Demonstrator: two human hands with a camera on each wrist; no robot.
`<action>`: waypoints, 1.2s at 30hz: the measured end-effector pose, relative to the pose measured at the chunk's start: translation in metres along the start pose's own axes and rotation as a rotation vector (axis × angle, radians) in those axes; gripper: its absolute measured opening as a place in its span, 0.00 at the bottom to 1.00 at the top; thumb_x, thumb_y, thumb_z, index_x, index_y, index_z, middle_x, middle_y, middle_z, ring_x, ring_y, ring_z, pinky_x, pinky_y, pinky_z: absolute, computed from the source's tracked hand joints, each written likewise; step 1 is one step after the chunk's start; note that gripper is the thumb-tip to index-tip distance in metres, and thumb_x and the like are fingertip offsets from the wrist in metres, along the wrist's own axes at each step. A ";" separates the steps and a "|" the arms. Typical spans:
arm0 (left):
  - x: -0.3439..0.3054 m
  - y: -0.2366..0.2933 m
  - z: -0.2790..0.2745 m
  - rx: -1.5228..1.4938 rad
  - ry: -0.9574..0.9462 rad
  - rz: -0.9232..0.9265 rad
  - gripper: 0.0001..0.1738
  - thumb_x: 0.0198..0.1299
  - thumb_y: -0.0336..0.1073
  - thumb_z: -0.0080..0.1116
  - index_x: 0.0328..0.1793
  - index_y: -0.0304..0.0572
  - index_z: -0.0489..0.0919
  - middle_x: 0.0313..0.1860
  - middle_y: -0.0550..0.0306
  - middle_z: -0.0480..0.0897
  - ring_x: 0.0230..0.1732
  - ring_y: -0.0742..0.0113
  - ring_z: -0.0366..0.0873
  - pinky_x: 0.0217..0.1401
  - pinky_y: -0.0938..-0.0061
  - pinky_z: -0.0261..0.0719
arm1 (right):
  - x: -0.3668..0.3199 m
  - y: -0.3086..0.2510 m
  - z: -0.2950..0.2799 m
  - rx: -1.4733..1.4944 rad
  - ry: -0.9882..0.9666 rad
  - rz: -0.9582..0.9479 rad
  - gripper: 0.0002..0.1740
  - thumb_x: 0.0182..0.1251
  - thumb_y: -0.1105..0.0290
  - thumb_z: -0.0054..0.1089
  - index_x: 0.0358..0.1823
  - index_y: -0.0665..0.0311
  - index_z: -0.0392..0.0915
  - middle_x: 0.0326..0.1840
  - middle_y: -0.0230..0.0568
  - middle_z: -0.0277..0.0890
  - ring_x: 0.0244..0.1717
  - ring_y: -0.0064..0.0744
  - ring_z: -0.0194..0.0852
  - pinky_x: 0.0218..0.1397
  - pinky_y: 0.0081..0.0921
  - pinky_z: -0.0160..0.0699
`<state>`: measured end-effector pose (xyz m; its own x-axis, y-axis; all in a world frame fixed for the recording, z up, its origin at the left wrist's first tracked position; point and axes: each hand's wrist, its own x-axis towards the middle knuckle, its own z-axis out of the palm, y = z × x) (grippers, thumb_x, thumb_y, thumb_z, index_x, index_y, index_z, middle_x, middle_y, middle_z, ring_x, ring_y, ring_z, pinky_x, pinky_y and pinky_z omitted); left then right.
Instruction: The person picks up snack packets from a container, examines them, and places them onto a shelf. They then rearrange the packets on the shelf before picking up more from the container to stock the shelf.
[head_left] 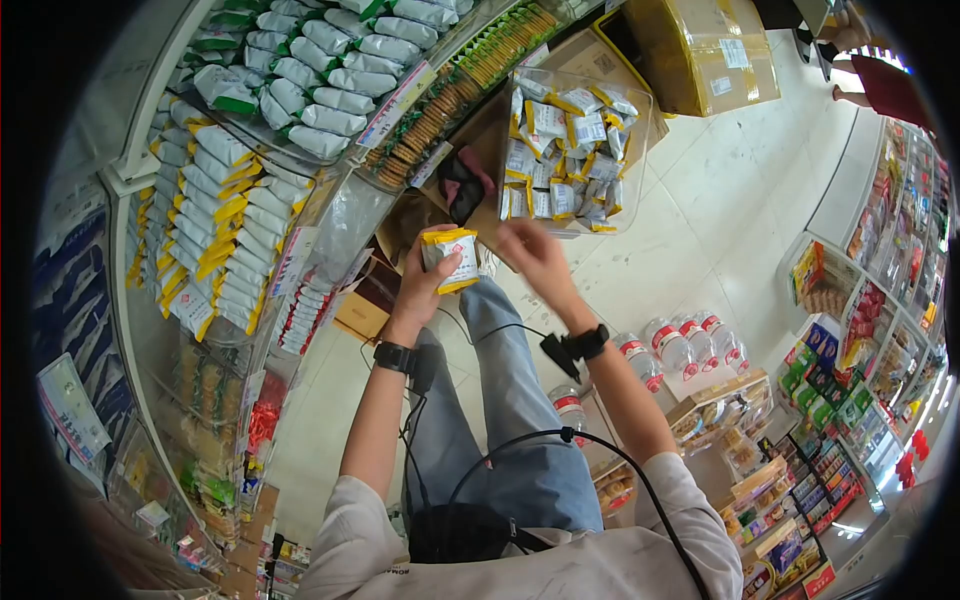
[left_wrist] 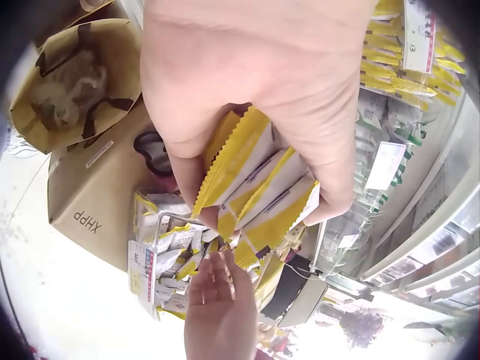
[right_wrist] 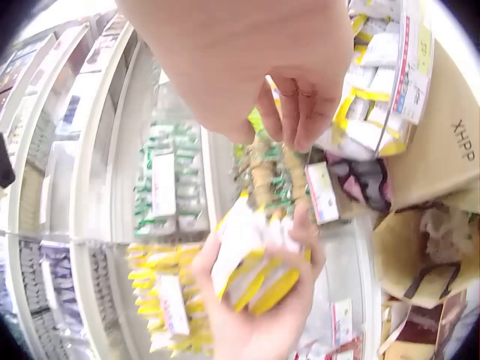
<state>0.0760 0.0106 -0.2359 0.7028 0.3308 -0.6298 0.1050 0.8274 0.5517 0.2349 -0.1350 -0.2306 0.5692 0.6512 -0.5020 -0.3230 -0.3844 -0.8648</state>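
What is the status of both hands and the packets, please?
Left hand holds yellow-white packets. Right hand empty, near clear bin. No obstruction visible between hands.

taped cardboard box [head_left: 708, 60]; red-labelled bottles [head_left: 674, 346]; brown dark-handled bag [left_wrist: 121, 71]; green-and-white packets [head_left: 318, 55]

There are two hands, one left hand [head_left: 424, 290] and one right hand [head_left: 540, 262], at least three packets [head_left: 456, 264] held, one clear tub [head_left: 641, 152] with loose packets [head_left: 575, 128] too many to count, two wristbands [head_left: 396, 357], one paper bag [left_wrist: 112, 51], at least two cartons [head_left: 700, 60] and at least five bottles [head_left: 672, 348].
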 end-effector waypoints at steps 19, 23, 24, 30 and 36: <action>-0.018 -0.002 0.017 -0.020 0.118 0.054 0.28 0.64 0.34 0.69 0.69 0.43 0.74 0.58 0.56 0.80 0.56 0.69 0.80 0.60 0.70 0.81 | 0.051 0.037 -0.090 -0.338 0.271 0.083 0.34 0.61 0.72 0.67 0.70 0.65 0.71 0.48 0.46 0.79 0.47 0.34 0.81 0.50 0.30 0.83; -0.030 0.010 0.021 -0.021 0.086 0.062 0.27 0.64 0.30 0.70 0.68 0.42 0.72 0.58 0.55 0.80 0.58 0.67 0.81 0.62 0.68 0.82 | 0.001 -0.024 -0.075 0.050 0.120 0.025 0.34 0.65 0.76 0.63 0.74 0.63 0.67 0.59 0.43 0.76 0.57 0.29 0.76 0.57 0.28 0.80; -0.034 0.017 0.026 -0.019 0.071 0.049 0.27 0.64 0.31 0.70 0.68 0.42 0.72 0.58 0.55 0.80 0.58 0.67 0.81 0.62 0.68 0.82 | -0.009 -0.039 -0.071 0.065 0.071 0.001 0.35 0.66 0.77 0.62 0.75 0.62 0.65 0.61 0.43 0.75 0.60 0.29 0.75 0.59 0.28 0.80; -0.087 0.079 0.062 0.119 -0.044 0.090 0.30 0.62 0.38 0.73 0.67 0.42 0.72 0.57 0.56 0.79 0.56 0.69 0.80 0.59 0.71 0.83 | -0.069 -0.149 -0.024 0.176 -0.076 -0.120 0.38 0.64 0.83 0.62 0.77 0.61 0.63 0.60 0.39 0.74 0.59 0.24 0.74 0.57 0.24 0.79; -0.168 0.158 0.100 0.189 -0.019 0.350 0.31 0.63 0.40 0.71 0.69 0.43 0.70 0.60 0.56 0.77 0.61 0.69 0.76 0.64 0.72 0.78 | -0.125 -0.254 0.036 0.226 -0.403 -0.159 0.30 0.70 0.77 0.67 0.72 0.68 0.68 0.63 0.36 0.77 0.65 0.25 0.73 0.70 0.27 0.72</action>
<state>0.0448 0.0404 0.0111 0.7317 0.5681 -0.3768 -0.0170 0.5678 0.8230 0.2185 -0.0954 0.0517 0.3014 0.9089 -0.2881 -0.4369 -0.1369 -0.8891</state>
